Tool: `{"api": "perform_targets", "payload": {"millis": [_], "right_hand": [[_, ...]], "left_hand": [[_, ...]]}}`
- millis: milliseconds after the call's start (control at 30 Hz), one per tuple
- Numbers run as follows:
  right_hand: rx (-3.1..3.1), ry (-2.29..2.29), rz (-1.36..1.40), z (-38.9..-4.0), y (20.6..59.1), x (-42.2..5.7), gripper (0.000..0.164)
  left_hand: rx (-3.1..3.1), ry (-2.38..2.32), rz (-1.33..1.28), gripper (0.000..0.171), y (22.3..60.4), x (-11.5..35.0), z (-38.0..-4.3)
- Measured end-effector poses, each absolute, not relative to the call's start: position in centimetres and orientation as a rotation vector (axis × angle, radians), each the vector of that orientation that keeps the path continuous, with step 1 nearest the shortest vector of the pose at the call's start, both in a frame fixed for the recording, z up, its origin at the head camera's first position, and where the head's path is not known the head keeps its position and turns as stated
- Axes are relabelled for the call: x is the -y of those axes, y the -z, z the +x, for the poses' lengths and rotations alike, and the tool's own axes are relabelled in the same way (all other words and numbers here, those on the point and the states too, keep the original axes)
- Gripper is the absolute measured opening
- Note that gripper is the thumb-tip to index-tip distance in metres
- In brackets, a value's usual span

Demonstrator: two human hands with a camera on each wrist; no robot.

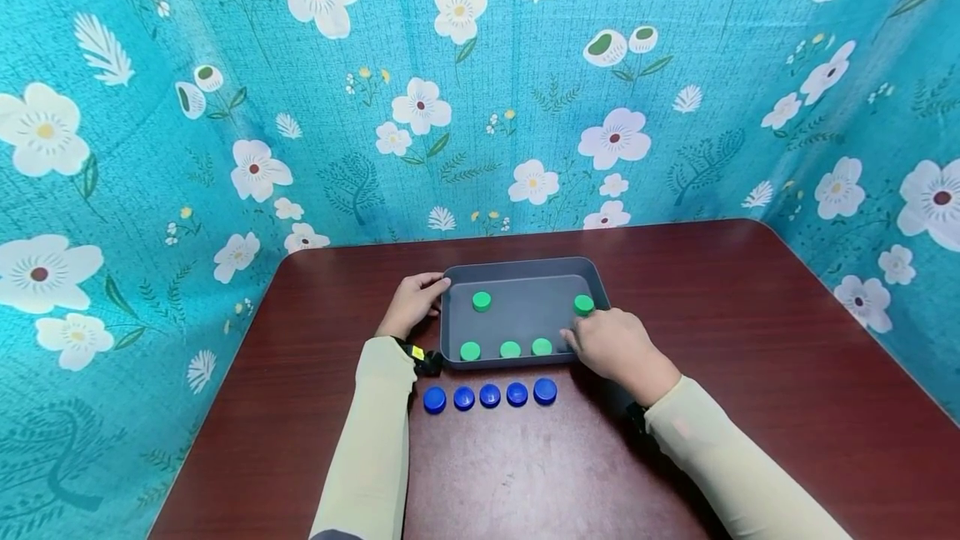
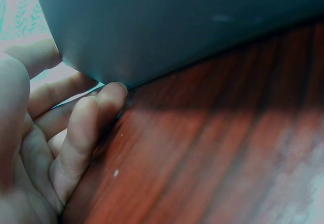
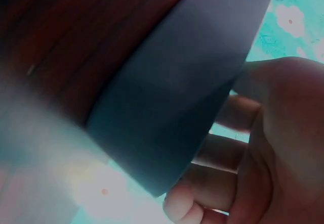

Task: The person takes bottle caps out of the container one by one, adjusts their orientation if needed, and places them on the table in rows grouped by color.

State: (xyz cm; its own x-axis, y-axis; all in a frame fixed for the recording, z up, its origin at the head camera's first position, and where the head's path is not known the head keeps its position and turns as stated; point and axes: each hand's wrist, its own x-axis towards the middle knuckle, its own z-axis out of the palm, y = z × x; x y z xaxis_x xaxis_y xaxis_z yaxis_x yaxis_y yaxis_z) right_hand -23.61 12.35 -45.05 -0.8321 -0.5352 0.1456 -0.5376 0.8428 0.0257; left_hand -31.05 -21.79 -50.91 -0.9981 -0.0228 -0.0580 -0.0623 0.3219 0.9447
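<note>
A shallow dark grey tray (image 1: pixel 528 307) lies on the table, with several green bottle caps inside. One green cap (image 1: pixel 482 301) is at the back left, another (image 1: pixel 583 304) by the right wall, and the others line the front wall. My left hand (image 1: pixel 411 305) grips the tray's left side, thumb at the rim and fingers along the outside. At the right front corner, my right hand (image 1: pixel 618 344) holds the tray wall; in the right wrist view its fingers (image 3: pixel 215 186) curl against the outer edge. Several blue bottle caps (image 1: pixel 490 395) form a row before the tray.
The brown wooden table (image 1: pixel 727 315) has rounded back corners and extends to both sides of the tray. A turquoise flowered curtain (image 1: pixel 525 82) hangs behind it and along both sides.
</note>
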Motion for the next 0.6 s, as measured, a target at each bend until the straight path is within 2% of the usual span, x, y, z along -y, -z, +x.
{"api": "perform_targets", "payload": {"millis": [233, 600], "right_hand": [[2.811, -0.085, 0.961, -23.63, 45.41, -12.24, 0.034], [2.794, -0.087, 0.902, -23.95, 45.5, -12.47, 0.02]], "left_hand": [[-2.525, -1.804, -0.082, 0.042, 51.0, 21.84, -30.79], [-2.529, -1.803, -0.079, 0.042, 50.82, 21.72, -30.9]]}}
